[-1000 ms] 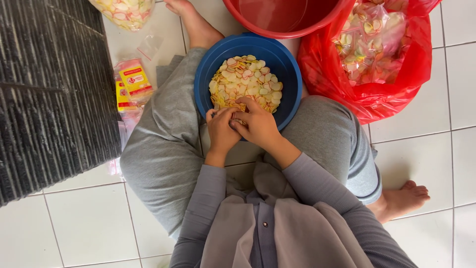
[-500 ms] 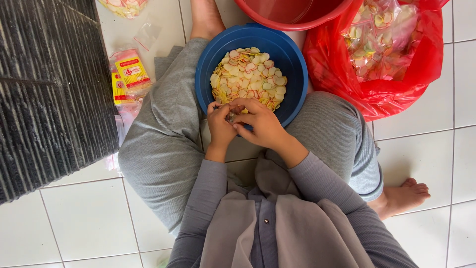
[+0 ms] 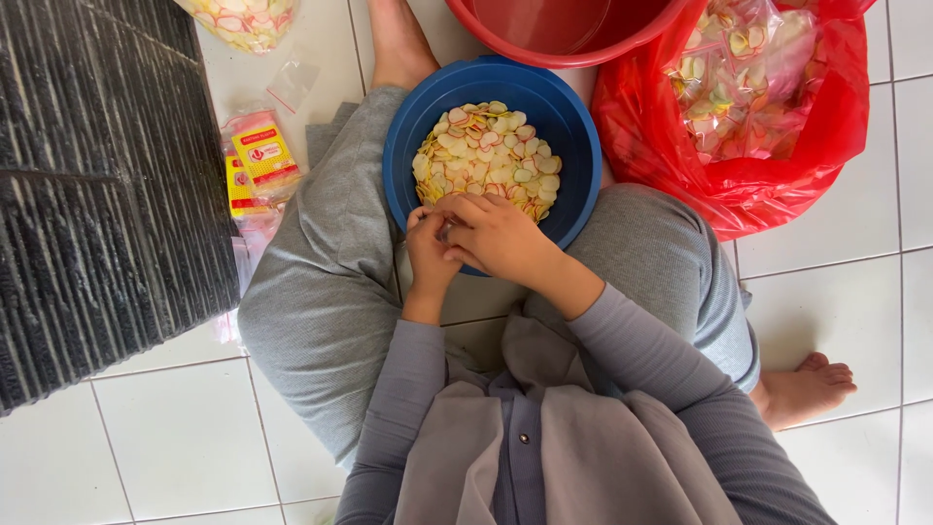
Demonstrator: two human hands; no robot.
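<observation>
Since the earlier frames the two hands have been drawn slightly further over the near rim of the bowl, and the view has shifted a little, so that the bowl sits higher and more central. The largest thing in view is the dark ribbed mat, laid along the left side of the white tiled floor. A person in grey clothing is seated on the tiles with knees spread. At the upper right a red plastic bag is seen, filled with clear packets of pale chips, and just beside it, at the top edge, part of a red basin is shown. Between the knees a blue bowl is set, holding a heap of thin, pale yellow and pink-edged chips. On the floor by the left knee a stack of small yellow and red packets is laid, with a bag of chips cut off at the top edge beyond it. The left hand and the right hand are brought together, touching, over the near rim of the bowl; the fingertips meet on something small between them, but what is pinched cannot be told.
</observation>
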